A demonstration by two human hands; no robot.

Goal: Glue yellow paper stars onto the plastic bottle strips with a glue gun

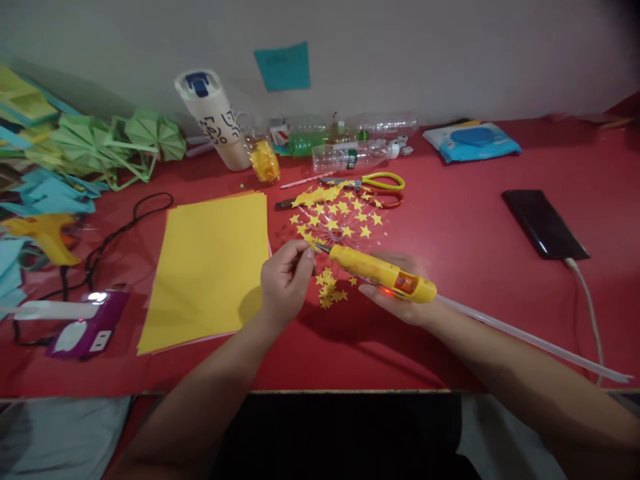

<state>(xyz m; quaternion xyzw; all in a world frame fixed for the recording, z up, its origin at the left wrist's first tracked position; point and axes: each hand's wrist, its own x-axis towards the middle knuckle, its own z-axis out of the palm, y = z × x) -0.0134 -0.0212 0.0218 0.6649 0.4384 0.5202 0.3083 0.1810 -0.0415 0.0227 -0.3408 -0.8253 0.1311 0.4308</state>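
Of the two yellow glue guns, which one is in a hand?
The glue gun in the right hand, with a glue stick protruding; the other gun is at far left, untouched.

The long yellow plastic glue gun [367, 267] is partly hiding the right hand [400, 308]; near the red desk's [450, 220] back edge, yellow-and-blue folded papers [20, 99] are being cut off leftward.
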